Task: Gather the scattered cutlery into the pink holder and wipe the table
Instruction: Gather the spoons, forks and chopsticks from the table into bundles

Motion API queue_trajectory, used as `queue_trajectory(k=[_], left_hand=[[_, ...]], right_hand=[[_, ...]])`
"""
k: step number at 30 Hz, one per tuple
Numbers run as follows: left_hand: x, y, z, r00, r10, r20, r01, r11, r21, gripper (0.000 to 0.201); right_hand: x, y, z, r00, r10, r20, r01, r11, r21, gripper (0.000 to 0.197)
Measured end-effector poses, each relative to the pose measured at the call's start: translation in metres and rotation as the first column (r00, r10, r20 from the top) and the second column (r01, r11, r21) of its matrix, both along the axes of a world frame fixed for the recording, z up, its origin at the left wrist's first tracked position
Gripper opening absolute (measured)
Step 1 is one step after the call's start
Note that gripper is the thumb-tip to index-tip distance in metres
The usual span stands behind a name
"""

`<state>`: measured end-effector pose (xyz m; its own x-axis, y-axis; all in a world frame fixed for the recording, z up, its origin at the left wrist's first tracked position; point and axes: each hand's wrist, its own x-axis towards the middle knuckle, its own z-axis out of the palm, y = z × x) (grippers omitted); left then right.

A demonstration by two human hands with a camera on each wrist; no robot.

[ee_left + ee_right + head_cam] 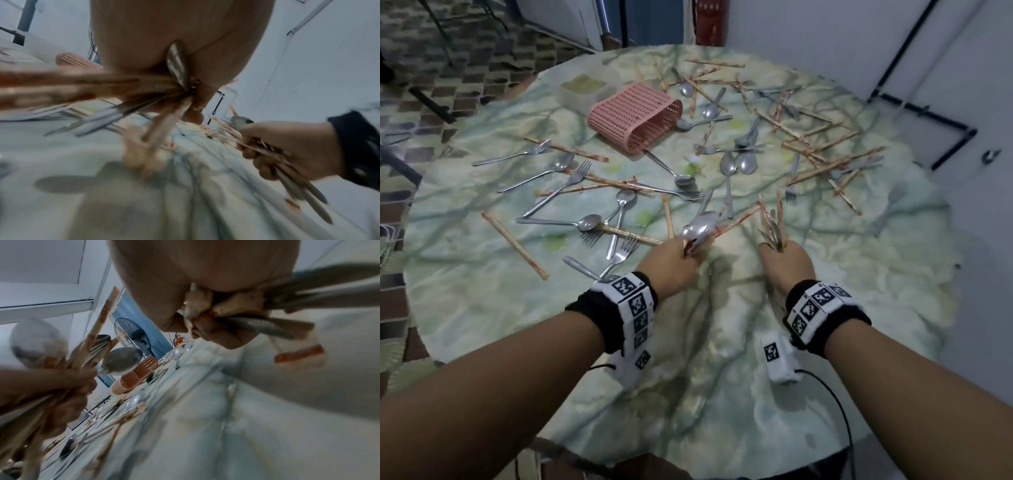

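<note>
The pink perforated holder (635, 117) lies on its side at the far middle of the round table (722, 359), its mouth facing right and toward me. My left hand (674, 265) grips a bundle of spoons and chopsticks (702, 226) above the table's middle. Beside it, my right hand (787, 265) grips another bundle of cutlery and chopsticks (774, 226), held upright. The left wrist view shows the left hand's bundle (176, 68) fanning out and the right hand (287, 149) with its bundle. In the right wrist view the holder (135, 374) shows small, behind the left hand (51, 394).
Several forks, spoons and chopsticks lie scattered: a group at the left (585, 205) and a denser heap at the far right (774, 137). A pale container (582, 89) stands behind the holder. A standing fan (133, 335) is off the table's far side.
</note>
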<state>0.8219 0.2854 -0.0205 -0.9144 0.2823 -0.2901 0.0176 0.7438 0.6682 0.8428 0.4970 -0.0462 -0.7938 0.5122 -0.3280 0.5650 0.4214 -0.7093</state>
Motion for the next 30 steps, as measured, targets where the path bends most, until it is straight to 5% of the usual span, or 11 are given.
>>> queue_trajectory(k=[5,12,16,19,27,30], left_hand=[[-0.061,0.023,0.002,0.995,0.039,-0.096,-0.043,0.999,-0.033,0.02],[-0.116,0.02,0.011,0.967,-0.196,-0.165,0.131,0.931,-0.339,0.019],[-0.129,0.02,0.01,0.86,-0.506,-0.062,0.39,0.732,-0.559,0.008],[-0.128,0.027,0.004,0.796,-0.605,-0.022,0.466,0.636,-0.615,0.009],[-0.135,0.033,-0.007,0.687,-0.725,-0.051,0.509,0.53,-0.678,0.012],[-0.136,0.03,-0.006,0.612,-0.769,-0.186,0.517,0.567,-0.641,0.006]], right_hand=[[0.005,0.024,-0.002,0.999,-0.039,-0.014,0.038,0.998,-0.048,0.032],[0.009,0.037,0.0,0.997,0.054,-0.048,-0.058,0.994,-0.092,0.025],[0.006,0.04,-0.001,0.996,0.073,-0.048,-0.078,0.991,-0.11,0.023],[0.003,0.041,-0.003,0.997,0.07,-0.03,-0.074,0.987,-0.145,0.021],[-0.004,0.037,0.002,1.0,0.0,-0.028,-0.008,0.96,-0.281,0.006],[-0.005,0.039,0.003,0.999,-0.011,-0.035,-0.001,0.953,-0.303,0.007]])
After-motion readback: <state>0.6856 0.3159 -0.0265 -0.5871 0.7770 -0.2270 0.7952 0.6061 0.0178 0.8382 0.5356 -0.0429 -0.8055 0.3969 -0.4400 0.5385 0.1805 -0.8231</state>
